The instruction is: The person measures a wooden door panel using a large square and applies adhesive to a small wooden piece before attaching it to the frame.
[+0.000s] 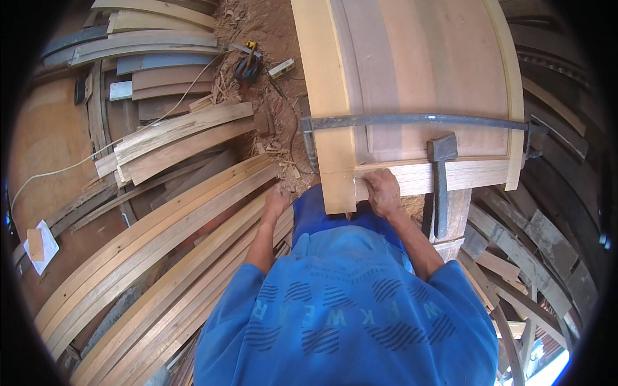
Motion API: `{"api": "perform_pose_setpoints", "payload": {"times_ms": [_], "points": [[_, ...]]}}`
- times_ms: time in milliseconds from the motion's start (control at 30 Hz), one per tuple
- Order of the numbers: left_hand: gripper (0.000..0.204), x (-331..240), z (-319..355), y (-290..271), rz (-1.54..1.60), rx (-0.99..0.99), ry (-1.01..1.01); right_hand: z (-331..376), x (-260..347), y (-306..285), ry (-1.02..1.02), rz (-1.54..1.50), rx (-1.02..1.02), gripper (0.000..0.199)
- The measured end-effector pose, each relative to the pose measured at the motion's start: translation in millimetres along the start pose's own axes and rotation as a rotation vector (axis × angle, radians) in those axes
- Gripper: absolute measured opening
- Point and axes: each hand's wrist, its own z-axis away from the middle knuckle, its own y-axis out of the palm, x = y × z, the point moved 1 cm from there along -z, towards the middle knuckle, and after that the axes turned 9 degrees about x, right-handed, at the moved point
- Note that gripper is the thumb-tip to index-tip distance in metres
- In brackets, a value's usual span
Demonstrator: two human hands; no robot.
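Note:
A wooden panel door (425,71) lies in front of me, with a pale frame around striped inner boards. My right hand (384,193) rests on its near rail beside the left corner joint, fingers curled closed; whatever they may hold is hidden. To the left of the door, above the stacked timber, my left hand (278,198) is also closed, its contents not visible. A long dark metal bar clamp (412,119) spans the door from side to side. Right of my right hand, a hammer (441,151) lies across the near rail, its handle pointing toward me.
Long planed boards (161,238) are stacked at the left, with more planks (158,48) behind. A corded power tool (247,67) and a small spirit level (281,68) lie among shavings on the ground. Offcuts (521,244) crowd the right side.

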Motion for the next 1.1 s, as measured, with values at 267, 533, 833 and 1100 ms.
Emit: {"api": "perform_pose_setpoints", "payload": {"times_ms": [267, 533, 833, 1100], "points": [[0.048, 21, 15, 26, 0.035, 0.036, -0.017, 6, -7, 0, -0.007, 0.074, 0.072, 0.009], [0.050, 43, 1, 65, 0.183, 0.029, 0.054, 7, -11, -3, 0.013, 0.060, 0.113, 0.012], [0.049, 37, 15, 70, 0.132, 0.033, -0.015, 12, -14, -6, -0.040, 0.132, 0.232, 0.017], [0.048, 33, 19, 68, 0.166, 0.053, -0.060, 17, -13, -7, -0.062, 0.130, 0.295, 0.018]]}}
